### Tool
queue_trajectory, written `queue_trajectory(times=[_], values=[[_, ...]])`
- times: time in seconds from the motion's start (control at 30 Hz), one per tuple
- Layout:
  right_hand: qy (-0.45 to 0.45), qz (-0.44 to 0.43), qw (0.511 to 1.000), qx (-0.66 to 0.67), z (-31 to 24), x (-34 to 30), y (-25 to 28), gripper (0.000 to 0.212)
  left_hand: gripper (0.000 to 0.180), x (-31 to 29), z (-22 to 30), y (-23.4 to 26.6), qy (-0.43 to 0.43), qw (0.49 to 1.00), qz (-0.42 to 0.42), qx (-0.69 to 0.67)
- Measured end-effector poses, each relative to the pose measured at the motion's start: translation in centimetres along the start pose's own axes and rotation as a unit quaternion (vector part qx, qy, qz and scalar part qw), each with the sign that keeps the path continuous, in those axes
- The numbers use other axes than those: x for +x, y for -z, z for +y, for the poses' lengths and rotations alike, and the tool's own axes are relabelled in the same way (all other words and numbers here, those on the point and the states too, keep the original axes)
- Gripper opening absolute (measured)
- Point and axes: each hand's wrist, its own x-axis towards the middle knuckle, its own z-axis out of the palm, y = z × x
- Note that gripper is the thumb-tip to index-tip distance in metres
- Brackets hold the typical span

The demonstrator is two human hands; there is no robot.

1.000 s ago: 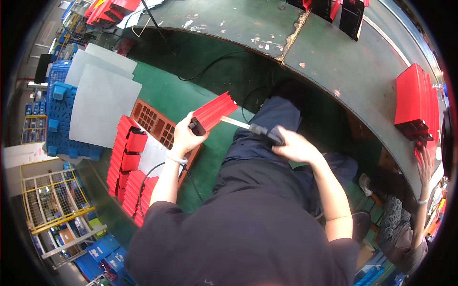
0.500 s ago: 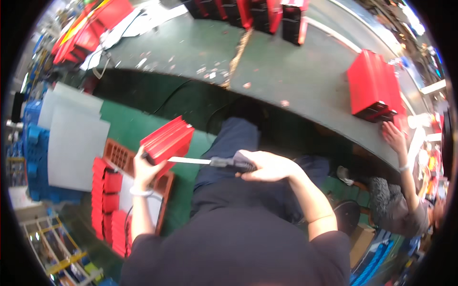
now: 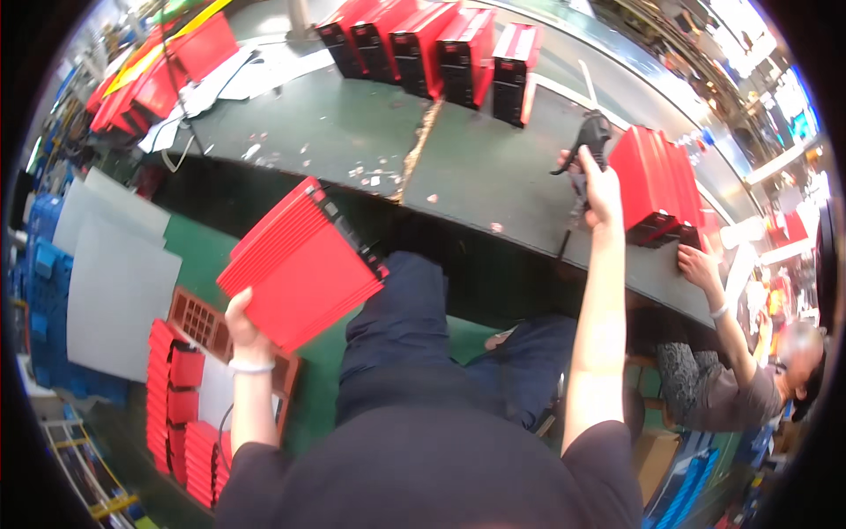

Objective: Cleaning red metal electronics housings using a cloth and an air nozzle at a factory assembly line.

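Gripped at its edge by the left hand [image 3: 246, 324], the red casing [image 3: 300, 278] in front of the table [image 3: 493, 181] wants steady support, well apart from the black tool [image 3: 594, 132] clasped in the right hand [image 3: 602, 189].

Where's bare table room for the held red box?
Table: between seam and right hand, nearer than the box row; also left of the seam, bar scraps. Crowded: right end, box stack and co-worker's hand; far left, papers and red pieces.

Red ribbed case [image 3: 304, 278], black along one edge, tilted in the left grip [image 3: 244, 328], and there's the black-handled tool [image 3: 593, 134], blade up, in the right grip [image 3: 603, 189]!
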Motion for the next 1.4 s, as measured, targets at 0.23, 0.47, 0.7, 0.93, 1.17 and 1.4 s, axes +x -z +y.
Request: queue_trajectory(times=[0.23,0.47,0.7,0.93,1.17,1.4], values=[[0.166,0.232,0.934,-0.215,4.0,5.8,1.1,0.046,0.05,2.3,-0.8,-5.3,-0.002,0.998,0.007,-0.056],[0.112,0.213,0.962,0.13,2.4,-1.0,-4.2,0.025,0.054,3.3,-1.3,-9.2,0.037,0.99,-0.008,-0.132],[0.087,-0.096,0.963,0.235,-3.0,-11.0,-9.6,0.034,0.048,4.4,-1.7,-14.5,0.094,0.987,-0.021,-0.13],[0.472,-0.018,0.859,-0.196,-6.2,-12.5,-9.2,0.025,0.047,5.7,-3.5,-18.6,0.117,0.987,-0.034,-0.106],[0.461,0.026,0.739,-0.491,-6.8,-13.8,-8.8,0.025,0.05,7.2,-4.8,-20.8,0.09,0.994,-0.045,-0.045],[0.358,-0.413,0.767,-0.336,-3.6,-20.5,-9.2,0.03,0.055,8.8,-6.0,-21.8,0.158,0.978,-0.105,-0.09]])
